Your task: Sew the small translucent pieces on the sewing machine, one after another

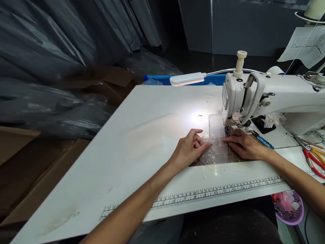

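A white sewing machine [274, 98] stands at the right of a white table [142, 149]. Its metal plate [218, 154] lies in front of the needle, lit by a small lamp [187, 79]. My left hand [191, 149] rests on the plate's left side, fingers curled with thumb and forefinger pinched together on something small near the needle. On the plate's right side lies my right hand [245, 145], fingers pressed flat and pointing left toward the presser foot. A small pale piece with red marks [215, 134] sits between the two hands.
Blue thread snips [262, 139] lie just right of my right hand. Red and yellow scissors [313, 159] rest further right. A purple basket [289, 206] of scraps hangs below the table edge. Cardboard boxes and dark plastic bags fill the left side. A ruler [218, 191] is printed along the front.
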